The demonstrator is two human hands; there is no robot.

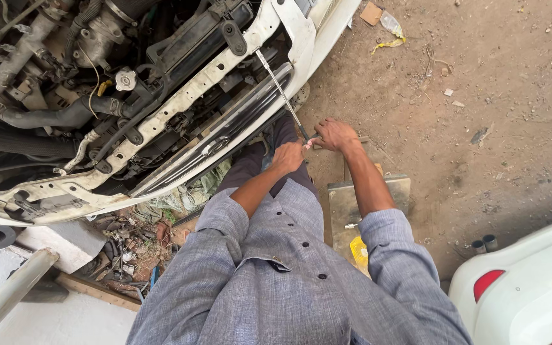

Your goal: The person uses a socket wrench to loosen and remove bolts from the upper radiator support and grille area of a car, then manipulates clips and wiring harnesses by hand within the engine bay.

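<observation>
Below the car's front edge, both hands meeting at the lower end of a long metal rod (281,91). Left hand (288,156) closed in a fist around the rod's handle end, knuckles up. Right hand (335,134) just beside it, fingers curled, thumb and fingertips pinching the same end (exact grip partly hidden by the left hand). Rod slanting up and away from the hands, upper tip resting against the white front crossbar (180,96) of the car. Behind that bar, open engine bay (65,70) with black hoses and a round white cap (125,80). Bumper strip (212,140) running dark and glossy under the bar. Grey shirt sleeves (225,217) rolled to the elbow. Under the right forearm, a flat metal plate (346,204) on the dirt with a yellow object (359,250) at its near edge. Dry leaves and scrap (129,239) lower left. White car corner with red lamp (487,284) lower right.
</observation>
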